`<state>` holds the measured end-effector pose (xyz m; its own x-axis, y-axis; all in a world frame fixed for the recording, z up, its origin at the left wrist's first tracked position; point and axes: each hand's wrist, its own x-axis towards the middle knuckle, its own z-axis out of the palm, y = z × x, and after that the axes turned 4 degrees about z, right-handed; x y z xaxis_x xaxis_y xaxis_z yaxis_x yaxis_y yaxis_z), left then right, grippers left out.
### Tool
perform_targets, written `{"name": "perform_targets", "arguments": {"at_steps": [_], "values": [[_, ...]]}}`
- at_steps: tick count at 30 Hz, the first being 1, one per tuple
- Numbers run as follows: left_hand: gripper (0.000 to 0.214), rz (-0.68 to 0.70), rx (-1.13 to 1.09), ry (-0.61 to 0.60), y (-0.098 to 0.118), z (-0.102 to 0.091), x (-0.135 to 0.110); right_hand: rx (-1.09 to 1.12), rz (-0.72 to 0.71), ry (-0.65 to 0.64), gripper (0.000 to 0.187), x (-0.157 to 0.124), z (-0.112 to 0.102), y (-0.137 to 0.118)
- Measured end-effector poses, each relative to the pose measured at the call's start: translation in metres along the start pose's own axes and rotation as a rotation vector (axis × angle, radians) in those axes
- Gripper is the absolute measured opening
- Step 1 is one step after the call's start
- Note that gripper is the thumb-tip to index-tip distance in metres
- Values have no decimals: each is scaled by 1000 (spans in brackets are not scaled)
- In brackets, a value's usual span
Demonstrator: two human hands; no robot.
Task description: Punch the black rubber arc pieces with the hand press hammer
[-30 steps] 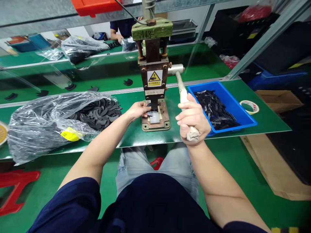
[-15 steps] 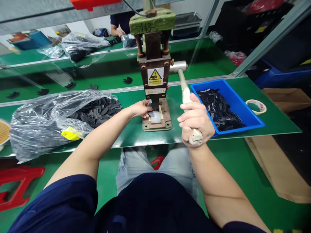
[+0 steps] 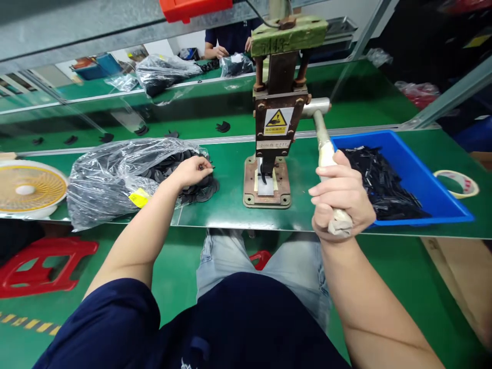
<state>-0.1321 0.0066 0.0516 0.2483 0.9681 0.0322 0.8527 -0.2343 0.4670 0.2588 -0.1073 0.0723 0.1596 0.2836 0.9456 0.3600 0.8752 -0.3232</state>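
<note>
My right hand (image 3: 342, 197) is wrapped round the pale, tape-covered lever handle (image 3: 322, 130) of a hand press (image 3: 274, 110). On the press base, a black curved piece (image 3: 263, 175) sits at the punch, over a light metal plate (image 3: 265, 188). To the left, my left hand (image 3: 193, 171) is over a pile of black curved pieces (image 3: 200, 193) at the mouth of a clear plastic bag (image 3: 103, 179). Its fingers are curled with the tips close together; what they hold, if anything, is too small to make out.
Right of the lever, a blue bin (image 3: 442, 205) holds black strips, with a tape roll (image 3: 457, 183) beside it. A fan (image 3: 26, 187) lies at the left. Several black pieces lie on the strip behind. Across the bench, a person's hands (image 3: 221, 51) are near another bag.
My left hand has left the press and moved left to the pile, leaving a black piece at the punch. My right hand still grips the lever. The view has shifted left.
</note>
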Motion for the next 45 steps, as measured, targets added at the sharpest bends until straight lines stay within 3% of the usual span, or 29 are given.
{"name": "perform_targets", "arguments": {"at_steps": [4,7,10,16,25,30,37,45], "values": [[45,156,448,-167,-18,6,-19,17,-14,45,20,0,3,1],[57,197,557,-279,-17,17,-19,-4,-3,20,17,0,0,0],[54,223,593,-358,-11,24,-11,-24,10,-21,15,1,-3,-1],[37,329,583,-331,1,36,6,-18,-3,28,20,1,1,-2],[50,342,561,-370,17,45,16,-41,-2,27,23,1,1,-1],[40,375,646,-310,31,50,16,-30,17,14,20,1,0,-4],[64,331,638,-265,42,59,16,0,1,-6,13,1,-3,-3],[37,315,636,-269,50,67,20,-35,10,11,19,1,-1,-2]]}}
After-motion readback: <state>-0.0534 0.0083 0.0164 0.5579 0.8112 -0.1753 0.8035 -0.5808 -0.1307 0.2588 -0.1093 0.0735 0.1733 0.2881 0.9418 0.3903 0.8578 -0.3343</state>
